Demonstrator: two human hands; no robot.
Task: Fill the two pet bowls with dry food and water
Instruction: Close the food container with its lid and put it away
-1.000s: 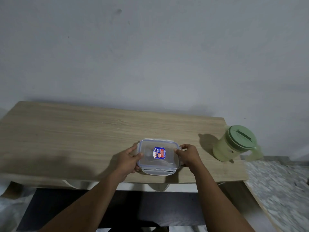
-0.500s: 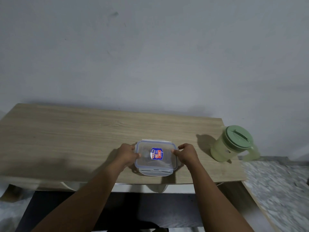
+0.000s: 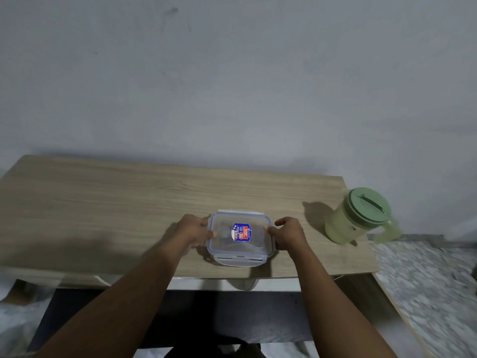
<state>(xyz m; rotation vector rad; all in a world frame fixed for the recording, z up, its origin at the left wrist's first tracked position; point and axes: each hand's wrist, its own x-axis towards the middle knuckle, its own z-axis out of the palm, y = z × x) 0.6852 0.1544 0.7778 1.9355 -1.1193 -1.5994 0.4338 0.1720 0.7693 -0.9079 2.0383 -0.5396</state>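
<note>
Table (image 3: 103, 215) against grey wall (image 3: 232, 73) | clear lidded container (image 3: 240, 245), contents unclear, grasped at its sides by left hand (image 3: 192, 232) and right hand (image 3: 289, 235) | lidded green pitcher (image 3: 356, 218) near right edge

Lidded clear container (image 3: 240, 239), upright green pitcher (image 3: 357, 218) rightward

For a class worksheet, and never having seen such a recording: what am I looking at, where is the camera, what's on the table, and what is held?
There is no machine here: a person works bare-handed. The camera is worn on the person's head and looks forward and down. On the wooden table sit a clear plastic container with a blue label on its lid and, near the right end, a pale green lidded jug. The left hand and right hand each have a grip on one side of the container. I cannot tell what is inside it. No pet bowls are in view.
</note>
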